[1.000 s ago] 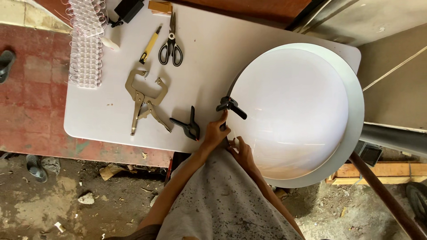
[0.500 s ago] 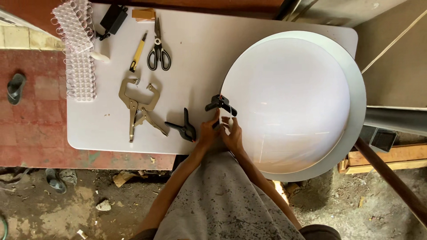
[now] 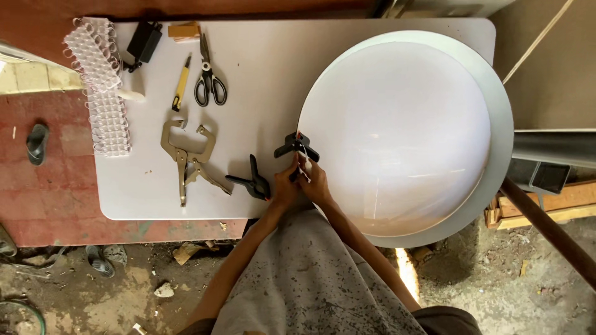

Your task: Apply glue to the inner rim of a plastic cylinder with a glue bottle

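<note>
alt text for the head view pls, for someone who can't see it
Seen from above, a person's left hand and right hand grip a black spring clamp at the rim of a large white dome on a white table. Another black clamp, locking pliers and scissors lie left.

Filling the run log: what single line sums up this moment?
left hand: on black spring clamp | right hand: same clamp | clamp: at white dome rim | second spring clamp: on table

Soft, even daylight is filling the scene, bright and shadowless across the white table [image 3: 261, 124]. The dome [image 3: 397, 130] is picking up faint glare streaks near its middle. A thin sunlit strip is glowing on the ground [image 3: 405, 273] below. Focus is holding sharp; edges are bending slightly.
</note>
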